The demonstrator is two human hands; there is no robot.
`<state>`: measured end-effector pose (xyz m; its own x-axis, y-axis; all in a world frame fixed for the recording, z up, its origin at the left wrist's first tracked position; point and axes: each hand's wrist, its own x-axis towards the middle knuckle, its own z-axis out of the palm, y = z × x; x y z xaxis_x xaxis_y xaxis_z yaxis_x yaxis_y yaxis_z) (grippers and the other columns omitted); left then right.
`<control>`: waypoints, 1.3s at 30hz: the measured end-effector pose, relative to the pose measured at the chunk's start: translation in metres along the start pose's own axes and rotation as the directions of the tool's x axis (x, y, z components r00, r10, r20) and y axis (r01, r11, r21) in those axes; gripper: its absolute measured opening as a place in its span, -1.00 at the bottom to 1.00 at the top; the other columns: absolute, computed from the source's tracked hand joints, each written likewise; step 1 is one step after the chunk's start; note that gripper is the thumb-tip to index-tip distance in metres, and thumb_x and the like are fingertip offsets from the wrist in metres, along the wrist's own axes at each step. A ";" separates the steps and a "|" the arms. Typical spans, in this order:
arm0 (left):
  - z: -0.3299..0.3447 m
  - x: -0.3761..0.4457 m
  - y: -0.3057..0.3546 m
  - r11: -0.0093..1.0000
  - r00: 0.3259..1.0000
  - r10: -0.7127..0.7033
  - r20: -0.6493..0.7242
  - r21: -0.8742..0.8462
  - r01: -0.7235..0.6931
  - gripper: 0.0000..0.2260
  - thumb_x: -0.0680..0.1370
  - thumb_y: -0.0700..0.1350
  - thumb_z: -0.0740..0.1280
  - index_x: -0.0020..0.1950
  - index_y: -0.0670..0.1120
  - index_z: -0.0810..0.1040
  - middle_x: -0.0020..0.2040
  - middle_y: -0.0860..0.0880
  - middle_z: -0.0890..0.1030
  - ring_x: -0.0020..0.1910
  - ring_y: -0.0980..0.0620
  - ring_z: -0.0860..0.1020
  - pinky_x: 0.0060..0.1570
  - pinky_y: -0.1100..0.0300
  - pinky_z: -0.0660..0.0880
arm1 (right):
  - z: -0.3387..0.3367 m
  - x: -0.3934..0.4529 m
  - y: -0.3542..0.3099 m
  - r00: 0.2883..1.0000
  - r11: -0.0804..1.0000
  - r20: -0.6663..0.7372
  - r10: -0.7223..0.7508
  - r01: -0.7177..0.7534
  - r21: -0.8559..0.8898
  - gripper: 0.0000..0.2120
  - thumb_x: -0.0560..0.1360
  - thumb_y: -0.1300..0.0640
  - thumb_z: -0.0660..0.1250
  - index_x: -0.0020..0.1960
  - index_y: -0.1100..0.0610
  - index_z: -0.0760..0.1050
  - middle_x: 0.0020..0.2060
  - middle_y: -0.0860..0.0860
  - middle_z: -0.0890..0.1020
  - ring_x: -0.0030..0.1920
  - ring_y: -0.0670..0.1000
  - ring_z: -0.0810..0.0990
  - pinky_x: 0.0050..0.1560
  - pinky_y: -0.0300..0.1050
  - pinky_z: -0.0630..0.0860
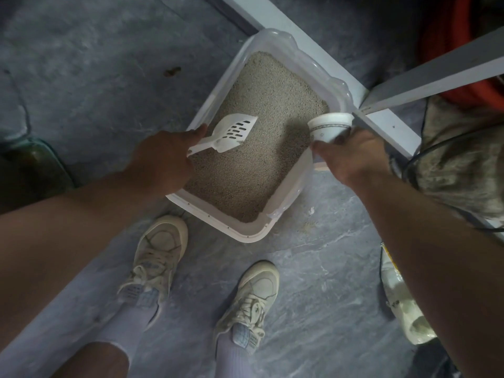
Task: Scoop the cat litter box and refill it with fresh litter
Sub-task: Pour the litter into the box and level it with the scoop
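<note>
Litter box [283, 211] sat on the grey stone-patterned floor [81, 77], just past the person's two pale sneakers [156, 257] and close against a white frame [381, 124] on its far right side. It was a white rectangular tray with a raised rim, and its bed of beige litter [245, 170] looked level and fairly deep, with no clumps or waste that could be made out on the surface. By that reading the scooping seemed largely done, or else there was little to find; whether fresh litter had already gone in could not be told from the surface alone. At the right edge of the view, near the person's right arm, lay a pale bag [403, 304] on the floor, possibly the litter supply, though its label was too blurred to read. The left hand [161, 156] was clasped around the handle of a white slotted scoop [231, 132], whose blade hovered empty just above the litter near the tray's left wall. The right hand [351, 156] grasped a small white cup [331, 126] with a patterned band, tipped on its side over the tray's right rim, mouth turned toward the litter; nothing was seen pouring from it. Judged so, a last pass or a top-up and levelling remained.
</note>
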<state>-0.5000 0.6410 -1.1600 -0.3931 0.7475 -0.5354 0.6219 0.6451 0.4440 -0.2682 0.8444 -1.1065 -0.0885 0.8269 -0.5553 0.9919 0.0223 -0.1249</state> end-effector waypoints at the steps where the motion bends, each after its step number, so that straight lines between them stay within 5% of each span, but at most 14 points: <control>1: 0.000 0.001 -0.002 1.000 1.000 -0.004 -0.002 0.012 0.004 -0.34 0.53 -0.25 0.31 0.56 0.18 0.26 0.29 -0.17 0.60 0.04 -0.18 0.62 -0.04 0.21 0.39 | 0.000 -0.001 -0.001 1.000 1.000 -0.001 0.010 -0.010 0.017 -0.49 0.38 -0.28 0.46 0.07 0.12 0.55 -0.11 0.07 0.65 -0.19 0.05 0.66 -0.14 -0.02 0.65; 5: -0.002 0.000 -0.002 1.000 1.000 -0.003 -0.004 0.028 0.003 -0.34 0.54 -0.23 0.31 0.60 0.08 0.20 0.41 -0.16 0.51 0.29 -0.21 0.52 0.24 0.05 0.44 | 0.002 -0.005 -0.005 0.999 0.998 -0.027 0.036 -0.034 0.050 -0.57 0.35 -0.30 0.45 -0.07 0.03 0.47 -0.12 0.07 0.65 -0.20 0.09 0.68 -0.15 0.05 0.67; 16: 0.011 -0.014 -0.006 0.994 0.996 -0.027 -0.087 -0.110 0.017 -0.43 0.53 -0.22 0.38 0.51 -0.14 0.29 0.39 -0.22 0.40 0.31 -0.18 0.44 0.24 0.10 0.36 | 0.009 -0.002 0.006 0.998 0.992 -0.009 0.055 -0.054 0.113 -0.49 0.36 -0.32 0.43 0.03 0.10 0.56 -0.21 0.01 0.60 -0.42 -0.14 0.53 -0.61 -0.35 0.25; 19: 0.014 -0.017 -0.005 0.973 0.990 -0.140 -0.034 -0.190 0.131 -0.43 0.53 -0.20 0.40 0.50 -0.11 0.28 0.36 -0.21 0.43 0.21 -0.20 0.52 0.21 0.03 0.48 | 0.009 -0.005 0.008 0.999 0.990 -0.006 0.050 -0.049 0.132 -0.42 0.33 -0.36 0.42 0.08 0.10 0.60 -0.18 0.06 0.66 -0.38 -0.04 0.62 -0.55 -0.31 0.33; 23: 0.019 -0.019 -0.004 0.874 0.948 -0.309 0.071 -0.371 0.313 -0.44 0.53 -0.22 0.40 0.48 -0.04 0.28 0.19 -0.02 0.39 -0.08 -0.17 0.65 -0.08 -0.15 0.65 | 0.018 -0.007 0.010 0.997 0.984 0.002 0.075 -0.074 0.160 -0.41 0.31 -0.38 0.43 0.03 0.10 0.60 -0.24 0.04 0.65 -0.33 0.02 0.66 -0.44 -0.19 0.50; 27: 0.031 -0.019 -0.004 0.782 0.904 -0.412 0.116 -0.464 0.416 -0.47 0.49 -0.26 0.44 0.41 -0.07 0.33 0.18 -0.04 0.41 -0.07 -0.15 0.64 -0.15 -0.13 0.66 | 0.026 -0.012 0.018 0.996 0.958 0.000 0.094 -0.090 0.273 -0.46 0.27 -0.36 0.48 -0.04 0.07 0.58 -0.22 0.01 0.64 -0.28 0.04 0.68 -0.27 0.04 0.68; 30: 0.036 -0.020 -0.010 0.778 0.876 -0.468 0.114 -0.417 0.470 -0.42 0.47 -0.19 0.49 0.43 -0.13 0.33 0.18 -0.05 0.42 -0.01 -0.18 0.62 -0.13 -0.11 0.65 | 0.028 -0.018 0.020 0.998 0.949 -0.019 0.065 -0.056 0.310 -0.46 0.28 -0.35 0.48 -0.03 0.07 0.56 -0.22 -0.02 0.63 -0.26 0.02 0.67 -0.24 0.02 0.67; 33: 0.037 -0.023 -0.015 0.864 0.895 -0.439 0.074 -0.238 0.443 -0.34 0.40 0.01 0.49 0.43 -0.12 0.36 0.24 -0.16 0.52 0.03 -0.22 0.62 -0.03 -0.04 0.62 | 0.033 -0.030 0.026 0.999 0.939 -0.032 0.025 -0.012 0.343 -0.50 0.33 -0.30 0.48 0.00 0.07 0.51 -0.25 -0.12 0.56 -0.28 -0.14 0.58 -0.37 -0.24 0.50; 35: 0.038 -0.024 -0.015 0.881 0.900 -0.433 0.055 -0.188 0.435 -0.36 0.43 0.02 0.49 0.44 -0.14 0.36 0.29 -0.19 0.52 0.12 -0.21 0.59 0.04 0.03 0.56 | 0.041 -0.042 0.034 1.000 0.926 -0.002 -0.001 0.001 0.377 -0.53 0.36 -0.25 0.49 0.05 0.06 0.49 -0.22 -0.13 0.55 -0.26 -0.21 0.54 -0.38 -0.33 0.39; 39: 0.039 -0.021 -0.013 0.892 0.898 -0.439 0.028 -0.110 0.439 -0.44 0.44 -0.05 0.50 0.35 -0.20 0.40 0.27 -0.23 0.52 0.19 -0.23 0.55 0.07 0.04 0.48 | 0.057 -0.063 0.051 0.999 0.882 0.019 -0.038 0.024 0.470 -0.55 0.38 -0.17 0.51 0.12 0.05 0.48 -0.09 -0.05 0.61 -0.14 -0.10 0.61 -0.25 -0.27 0.49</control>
<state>-0.4738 0.6104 -1.1824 -0.6070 0.3835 -0.6960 0.3072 0.9210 0.2395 -0.2174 0.7610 -1.1249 -0.1274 0.8144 -0.5661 0.8302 -0.2247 -0.5101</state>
